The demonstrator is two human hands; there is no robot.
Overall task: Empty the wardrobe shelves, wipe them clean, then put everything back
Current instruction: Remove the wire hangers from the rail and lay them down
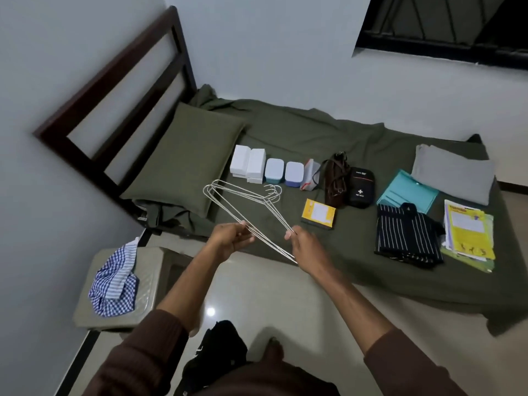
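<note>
Several wire hangers (245,205) are held over the bed (328,132), pinched by left hand (233,238) and right hand (307,245) fingers. Boxes (248,164), a pouch (360,187) and a shirt (405,235) are laid out; emptying judged nearly done, wiping and restocking outstanding.

a green pillow (183,155) lies at the dark wooden headboard (120,81); a dark window (451,27) above.

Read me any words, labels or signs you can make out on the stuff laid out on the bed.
White cross sign: on the black pouch; the small print under it and the logo above are too blurred to read.
Yellow booklet: heading too blurred to read.
Yellow box: label print too small to read.
</note>
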